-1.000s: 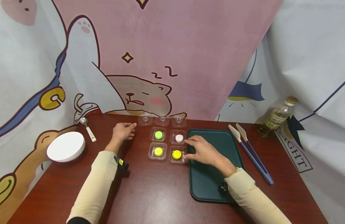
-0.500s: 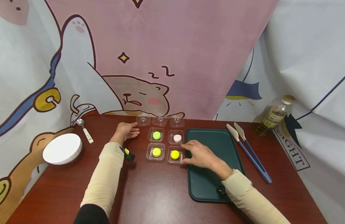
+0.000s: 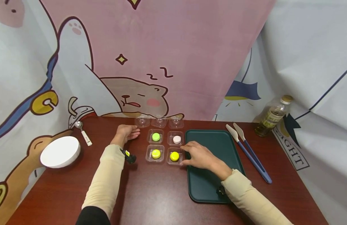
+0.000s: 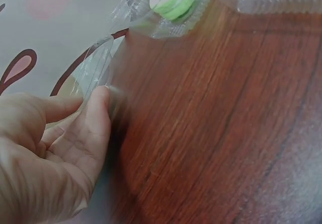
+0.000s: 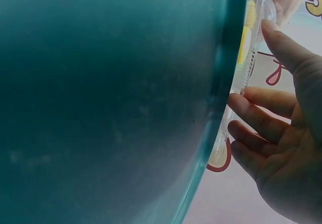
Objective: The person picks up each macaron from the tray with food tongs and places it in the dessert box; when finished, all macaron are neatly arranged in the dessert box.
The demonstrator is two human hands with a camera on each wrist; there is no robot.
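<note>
The person's right hand [image 3: 200,153] is over the left edge of a dark green rectangular tray [image 3: 200,184], thumb and fingers apart, the tips at the right side of a clear square plastic container [image 3: 170,162]. In it sits a bright yellow round macaron [image 3: 174,156]; whether the fingers touch the plastic I can't tell. That container is the near right of 4 set out 2 by 2 on the reddish-brown wooden bench [image 3: 150,193]. The others hold a green macaron [image 3: 155,137] far left, a pale pink macaron [image 3: 177,139] far right and a paler yellow macaron [image 3: 155,154] near left. Behind them, 3 clear domed plastic lids [image 3: 159,122] stand in a row. The left hand [image 3: 127,132] is at the leftmost lid, fingers extended, thumb slightly apart; contact is unclear from here. Past the tray lie blue-handled tongs [image 3: 253,159].
</note>
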